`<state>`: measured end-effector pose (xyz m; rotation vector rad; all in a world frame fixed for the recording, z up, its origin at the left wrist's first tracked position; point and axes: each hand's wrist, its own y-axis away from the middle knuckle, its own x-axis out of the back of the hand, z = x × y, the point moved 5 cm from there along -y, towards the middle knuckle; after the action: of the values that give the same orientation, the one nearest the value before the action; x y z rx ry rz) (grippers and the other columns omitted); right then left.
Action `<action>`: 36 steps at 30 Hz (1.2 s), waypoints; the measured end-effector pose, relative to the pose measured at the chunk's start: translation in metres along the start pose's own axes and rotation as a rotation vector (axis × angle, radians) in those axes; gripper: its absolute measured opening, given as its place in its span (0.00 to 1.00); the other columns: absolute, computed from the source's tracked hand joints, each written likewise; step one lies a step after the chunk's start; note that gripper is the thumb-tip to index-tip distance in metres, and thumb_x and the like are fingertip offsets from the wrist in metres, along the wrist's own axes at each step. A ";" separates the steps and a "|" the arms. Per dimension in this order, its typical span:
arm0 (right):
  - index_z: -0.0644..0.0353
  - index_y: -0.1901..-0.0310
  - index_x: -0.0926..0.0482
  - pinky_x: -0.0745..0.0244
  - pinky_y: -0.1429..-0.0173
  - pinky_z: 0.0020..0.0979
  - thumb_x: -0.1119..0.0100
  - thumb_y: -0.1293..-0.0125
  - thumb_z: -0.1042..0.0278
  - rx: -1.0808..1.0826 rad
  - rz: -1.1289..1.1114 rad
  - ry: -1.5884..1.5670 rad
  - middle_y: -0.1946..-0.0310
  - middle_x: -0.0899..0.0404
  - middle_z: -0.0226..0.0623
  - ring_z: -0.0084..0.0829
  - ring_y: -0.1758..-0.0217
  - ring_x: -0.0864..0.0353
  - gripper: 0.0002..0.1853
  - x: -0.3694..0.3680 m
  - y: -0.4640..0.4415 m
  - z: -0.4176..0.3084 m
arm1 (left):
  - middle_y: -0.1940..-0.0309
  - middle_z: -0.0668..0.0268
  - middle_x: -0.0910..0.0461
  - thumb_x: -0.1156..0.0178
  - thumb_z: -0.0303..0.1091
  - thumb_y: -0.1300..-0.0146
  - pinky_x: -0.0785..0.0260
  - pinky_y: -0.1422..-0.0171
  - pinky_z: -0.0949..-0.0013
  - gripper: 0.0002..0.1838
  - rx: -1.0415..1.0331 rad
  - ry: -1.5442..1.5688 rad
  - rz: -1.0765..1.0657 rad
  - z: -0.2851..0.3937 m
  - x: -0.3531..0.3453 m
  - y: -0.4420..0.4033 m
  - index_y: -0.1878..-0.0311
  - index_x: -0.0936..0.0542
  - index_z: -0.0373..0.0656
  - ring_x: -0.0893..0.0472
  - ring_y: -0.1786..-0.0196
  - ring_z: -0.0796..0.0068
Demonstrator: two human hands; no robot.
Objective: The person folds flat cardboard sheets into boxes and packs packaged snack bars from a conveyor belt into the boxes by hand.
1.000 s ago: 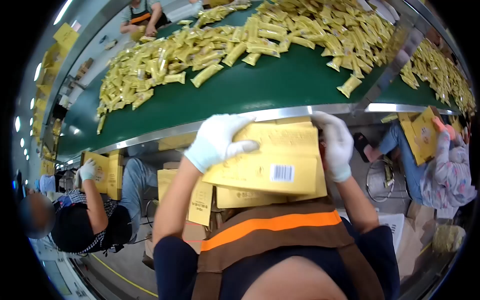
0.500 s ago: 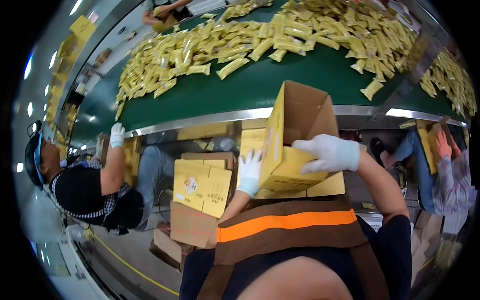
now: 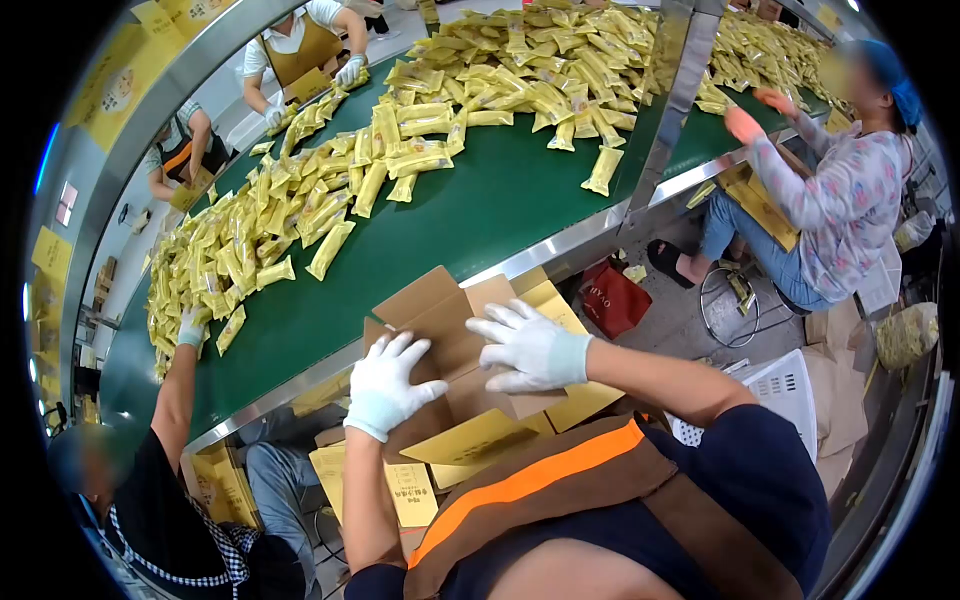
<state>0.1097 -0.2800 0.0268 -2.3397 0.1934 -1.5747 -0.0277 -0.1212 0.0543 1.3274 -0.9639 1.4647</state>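
Packets [image 3: 422, 126] lie on the green worktop [image 3: 450, 230]. The open box [image 3: 463, 398] sits by its near edge, left hand [image 3: 390, 388] and right hand [image 3: 532, 350] spread wide at the flaps. Writing on a red bag [image 3: 618, 305] looks unclear.

A green conveyor belt [image 3: 480, 200] with a metal edge [image 3: 535, 254] runs past a metal post [image 3: 677, 112] above a grey floor [image 3: 668, 325].

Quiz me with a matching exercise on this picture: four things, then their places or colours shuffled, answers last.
Things:
1. Open carton
2. Belt
3. Bag
4. Apron stripe

Places or colours:
A. red
B. green, beneath yellow packets
C. orange
D. between the person's left hand and right hand

Pairs: 1-D, 2-B, 3-A, 4-C
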 end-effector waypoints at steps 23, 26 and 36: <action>0.62 0.56 0.22 0.25 0.45 0.41 0.49 0.33 0.70 -0.747 0.450 0.462 0.59 0.21 0.47 0.45 0.53 0.21 0.09 0.072 -0.069 0.279 | 0.30 0.48 0.35 0.47 0.26 0.31 0.48 0.23 0.54 0.22 0.387 0.474 0.682 -0.097 -0.073 0.017 0.34 0.30 0.35 0.38 0.27 0.50; 0.63 0.49 0.22 0.29 0.41 0.44 0.47 0.34 0.44 -0.976 1.313 0.080 0.53 0.19 0.51 0.48 0.45 0.22 0.27 0.113 -0.043 0.459 | 0.28 0.48 0.38 0.45 0.36 0.29 0.48 0.24 0.53 0.26 0.465 0.081 0.665 -0.197 -0.047 -0.021 0.30 0.33 0.39 0.39 0.27 0.46; 0.58 0.40 0.22 0.31 0.36 0.39 0.44 0.37 0.34 -0.987 0.375 -0.366 0.40 0.23 0.44 0.35 0.39 0.25 0.36 0.079 -0.065 0.568 | 0.22 0.63 0.44 0.54 0.61 0.30 0.53 0.31 0.29 0.31 0.673 0.347 0.475 -0.396 -0.143 -0.117 0.27 0.37 0.63 0.37 0.26 0.47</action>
<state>0.6587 -0.1381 -0.0787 -2.9384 1.4976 -0.9154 -0.0269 0.2718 -0.1364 1.2640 -0.5886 2.4423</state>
